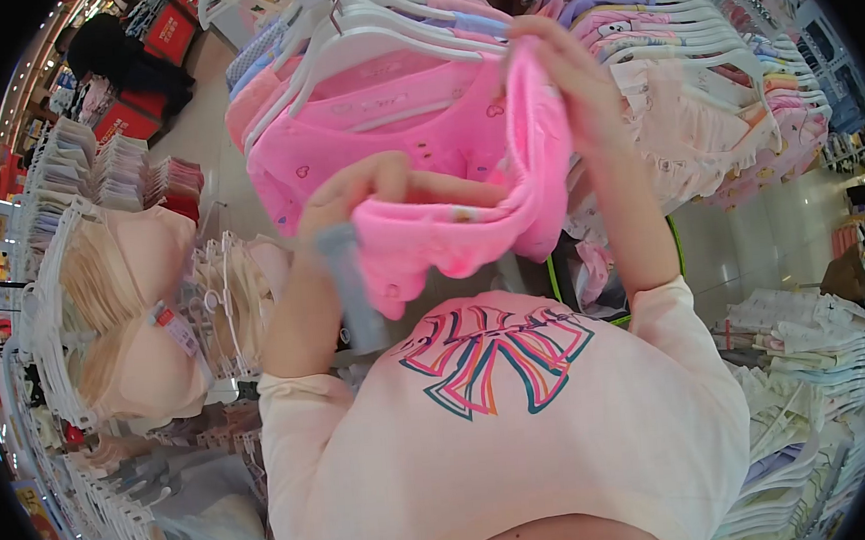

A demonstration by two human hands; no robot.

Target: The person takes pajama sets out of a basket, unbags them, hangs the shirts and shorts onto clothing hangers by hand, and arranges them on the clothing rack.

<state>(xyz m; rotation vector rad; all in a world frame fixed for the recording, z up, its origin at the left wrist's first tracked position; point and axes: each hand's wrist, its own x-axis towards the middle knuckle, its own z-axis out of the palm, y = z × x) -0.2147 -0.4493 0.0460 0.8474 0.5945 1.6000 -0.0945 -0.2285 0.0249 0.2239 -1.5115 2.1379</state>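
A bright pink garment [536, 172] with a gathered waistband is stretched between my two hands. My left hand [362, 190] grips its near left end, fingers curled into the fabric. Raised at the upper right, my right hand [564, 65] has its fingers closed on the other end, slightly blurred. Behind the garment hangs a pink top [313, 143] with small heart prints on a white hanger [387, 52]. A greyish strip, blurred, lies by my left wrist.
Racks of children's clothes [625, 16] stand ahead and to the right. Beige bras [145, 320] hang at the left. A green-edged black container [599, 278] with clothes inside sits below. A person in black [122, 61] is at the far upper left.
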